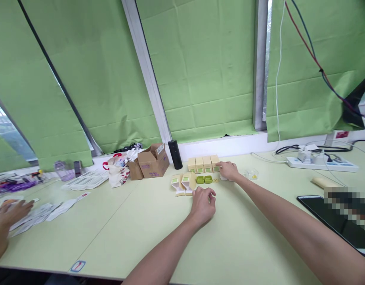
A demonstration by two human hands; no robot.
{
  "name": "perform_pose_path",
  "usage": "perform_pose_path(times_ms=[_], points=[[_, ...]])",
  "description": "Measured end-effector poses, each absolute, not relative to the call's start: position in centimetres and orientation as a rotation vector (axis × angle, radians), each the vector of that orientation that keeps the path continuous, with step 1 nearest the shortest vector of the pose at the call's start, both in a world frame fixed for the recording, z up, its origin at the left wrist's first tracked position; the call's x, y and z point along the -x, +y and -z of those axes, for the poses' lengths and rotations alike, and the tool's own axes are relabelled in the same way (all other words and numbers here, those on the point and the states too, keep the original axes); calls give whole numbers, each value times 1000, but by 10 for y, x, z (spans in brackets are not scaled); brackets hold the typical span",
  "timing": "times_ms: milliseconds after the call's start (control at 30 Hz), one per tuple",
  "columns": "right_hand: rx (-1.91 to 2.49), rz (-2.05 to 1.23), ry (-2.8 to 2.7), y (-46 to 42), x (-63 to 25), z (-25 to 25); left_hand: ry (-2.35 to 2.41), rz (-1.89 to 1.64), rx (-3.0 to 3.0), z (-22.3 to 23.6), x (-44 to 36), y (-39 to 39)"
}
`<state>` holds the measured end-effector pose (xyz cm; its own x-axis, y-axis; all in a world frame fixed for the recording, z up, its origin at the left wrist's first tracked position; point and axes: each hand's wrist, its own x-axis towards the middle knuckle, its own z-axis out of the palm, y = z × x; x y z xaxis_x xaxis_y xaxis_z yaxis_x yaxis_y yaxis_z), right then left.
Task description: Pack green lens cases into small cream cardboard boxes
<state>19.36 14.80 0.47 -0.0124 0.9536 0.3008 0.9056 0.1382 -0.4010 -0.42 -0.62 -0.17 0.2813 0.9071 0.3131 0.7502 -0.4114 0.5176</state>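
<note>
My right hand [229, 171] reaches to the right end of a row of several small pale-yellow boxes [199, 164] with green labels. Its index finger is stretched out against the last box [214, 162]; a bit of something white shows under the palm. My left hand [202, 206] hovers low over the table with loosely bent fingers apart and nothing visible in them. Its thumb side is close to two yellow boxes with white inner flaps showing [187, 183]; I cannot tell whether it touches them. Between my hands lie two small green trays [204, 179] and a small yellow piece [215, 180].
Behind stand a black cylinder [175, 154], a cardboard box [153, 161] and a cloth bag [118, 171]. At right are a clear container [253, 174], a power strip [322, 163] and a tablet [325, 221]. Another person's hand [14, 213] rests on papers at left.
</note>
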Motion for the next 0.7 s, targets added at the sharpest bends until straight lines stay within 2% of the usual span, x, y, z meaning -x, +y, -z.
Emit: perform_pose_path(times_ms=[233,700], points=[[1691,29,-1899,104,-190,-15,1511,-858,-2278,2,5,-6],[1692,-158,-2123,14,-186,21,1640,-870,-2374,-1,9,4]])
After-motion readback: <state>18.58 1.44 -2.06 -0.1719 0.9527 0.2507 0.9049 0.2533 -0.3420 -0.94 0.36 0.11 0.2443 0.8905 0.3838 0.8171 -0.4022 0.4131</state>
